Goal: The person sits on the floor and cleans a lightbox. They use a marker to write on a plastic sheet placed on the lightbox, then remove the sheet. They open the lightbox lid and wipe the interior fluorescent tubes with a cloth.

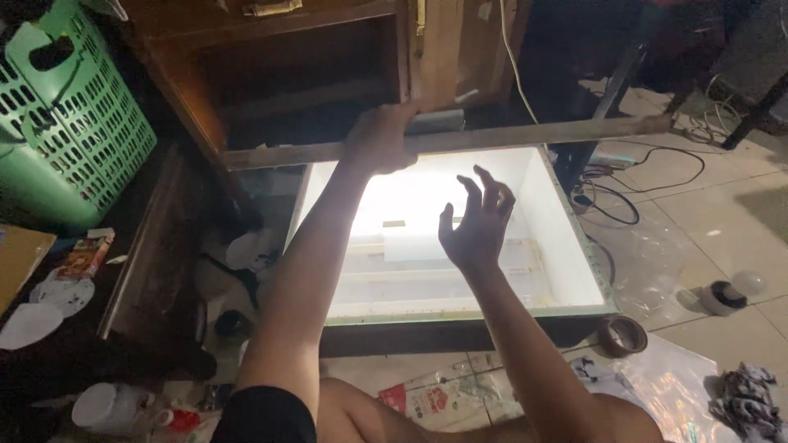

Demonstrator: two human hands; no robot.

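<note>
Wooden strip (525, 135): long, thin, lying roughly level across the far rim of the lit box; its left end is hard to separate from the dark cabinet edge behind it.
Left hand (379, 139): closed around the wooden strip near its left part; fingertips are wrapped behind the strip and hidden.
Right hand (476, 226): open, fingers spread and slightly curled, raised over the lit box below the strip; it touches nothing, seen as a dark shape against the glow.
Lit box (574, 246): shallow white-walled tray with a pale green rim, glowing from inside; glare washes out the far wall, and small pale pieces on its floor cannot be identified.
Wooden cabinet (279, 74): open compartment behind the strip; the interior is too dark to read and the top is cut off by the frame.
Green basket (74, 123): perforated plastic, at far left, partly cut off.
Tape roll (622, 335): brown, on the tiled floor just beside the box's near right corner.
Cables (640, 176): dark loops on the floor right of the box; their ends run out of sight.
Floor litter: wrappers and plastic sheeting along the bottom edge, partly covered by the person's arms.
</note>
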